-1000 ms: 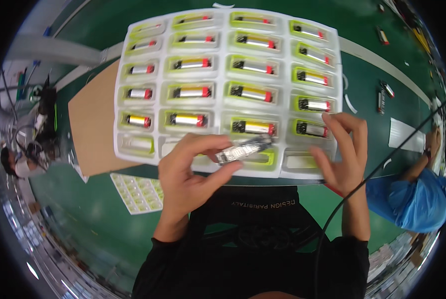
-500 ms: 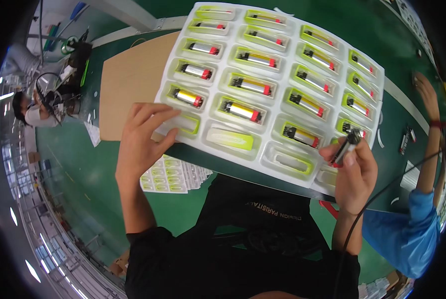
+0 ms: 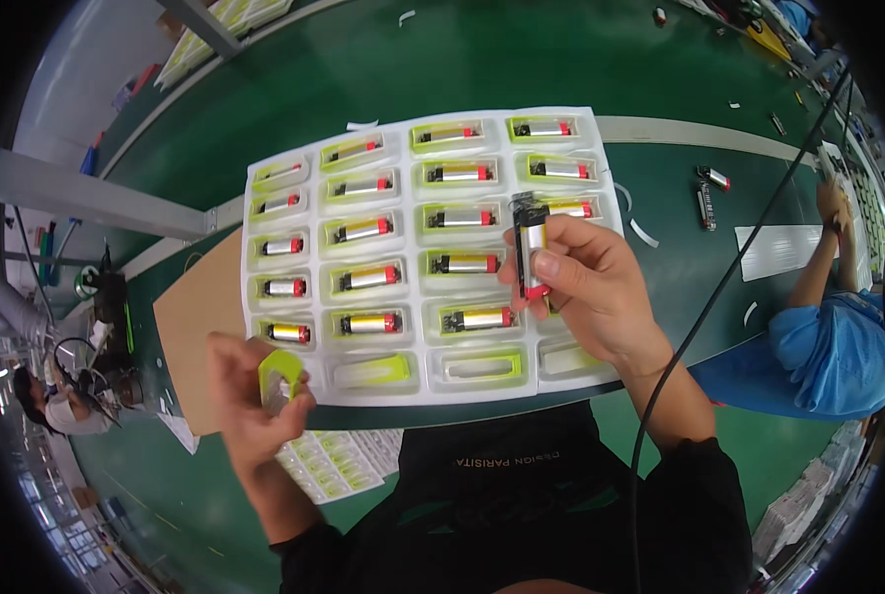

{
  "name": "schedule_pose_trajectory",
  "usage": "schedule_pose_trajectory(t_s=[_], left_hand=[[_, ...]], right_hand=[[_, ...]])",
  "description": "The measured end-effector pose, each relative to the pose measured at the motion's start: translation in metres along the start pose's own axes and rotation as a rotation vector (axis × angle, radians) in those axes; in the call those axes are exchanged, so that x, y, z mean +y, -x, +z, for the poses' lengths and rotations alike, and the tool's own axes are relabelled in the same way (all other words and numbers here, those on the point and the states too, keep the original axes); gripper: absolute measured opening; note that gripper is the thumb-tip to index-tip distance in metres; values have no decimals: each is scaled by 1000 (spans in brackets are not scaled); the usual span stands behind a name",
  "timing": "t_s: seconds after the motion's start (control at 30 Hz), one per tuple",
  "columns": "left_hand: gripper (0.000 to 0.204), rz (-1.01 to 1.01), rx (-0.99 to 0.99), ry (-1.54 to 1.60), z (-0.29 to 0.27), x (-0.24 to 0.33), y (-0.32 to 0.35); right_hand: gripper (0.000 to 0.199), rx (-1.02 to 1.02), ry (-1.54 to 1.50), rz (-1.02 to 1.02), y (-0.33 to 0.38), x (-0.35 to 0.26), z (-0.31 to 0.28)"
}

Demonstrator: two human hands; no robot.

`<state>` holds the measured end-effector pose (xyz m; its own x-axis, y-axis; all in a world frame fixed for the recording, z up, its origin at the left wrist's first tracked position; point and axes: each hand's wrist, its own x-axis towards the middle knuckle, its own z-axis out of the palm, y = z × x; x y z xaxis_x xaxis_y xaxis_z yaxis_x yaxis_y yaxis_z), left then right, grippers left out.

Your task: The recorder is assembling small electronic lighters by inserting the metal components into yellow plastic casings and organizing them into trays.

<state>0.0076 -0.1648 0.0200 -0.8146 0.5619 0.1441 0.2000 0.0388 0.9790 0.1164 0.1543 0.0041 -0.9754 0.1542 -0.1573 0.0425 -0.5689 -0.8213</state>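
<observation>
My left hand [image 3: 254, 391] grips a lime-green plastic shell [image 3: 280, 368], raised over the near left corner of a white tray [image 3: 415, 297]. My right hand [image 3: 589, 282] pinches a battery cell [image 3: 533, 243] between thumb and fingers, silver with a black end upward and a red end downward. It hovers above the tray's right column, apart from the shell. Most pockets hold a lime-green shell with a silver or yellowish cell in it. In the near row, one shell [image 3: 388, 368] and another shell [image 3: 510, 364] lie without cells. The right hand partly covers the pockets beneath it.
A brown board [image 3: 197, 322] lies left of the tray. More trays [image 3: 334, 463] are stacked below the table's front edge. Loose cells [image 3: 705, 206] and white strips lie to the right. A black cable [image 3: 695, 312] crosses my right forearm. A co-worker in blue [image 3: 827, 346] works at right.
My left hand has lifted the lime-green shell from the near left pocket. My right hand still holds the cell, now raised more upright and further from the near edge. The whole view has shifted.
</observation>
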Motion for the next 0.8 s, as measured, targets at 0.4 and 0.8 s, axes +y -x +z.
schedule_pose_trajectory(t_s=[0.4, 0.8], left_hand=[[36, -7, -92, 535, 142, 11, -68], [45, 284, -3, 323, 139, -6, -65]], right_hand=[[32, -216, 113, 133, 29, -19, -2], [33, -196, 318, 210, 22, -25, 2]])
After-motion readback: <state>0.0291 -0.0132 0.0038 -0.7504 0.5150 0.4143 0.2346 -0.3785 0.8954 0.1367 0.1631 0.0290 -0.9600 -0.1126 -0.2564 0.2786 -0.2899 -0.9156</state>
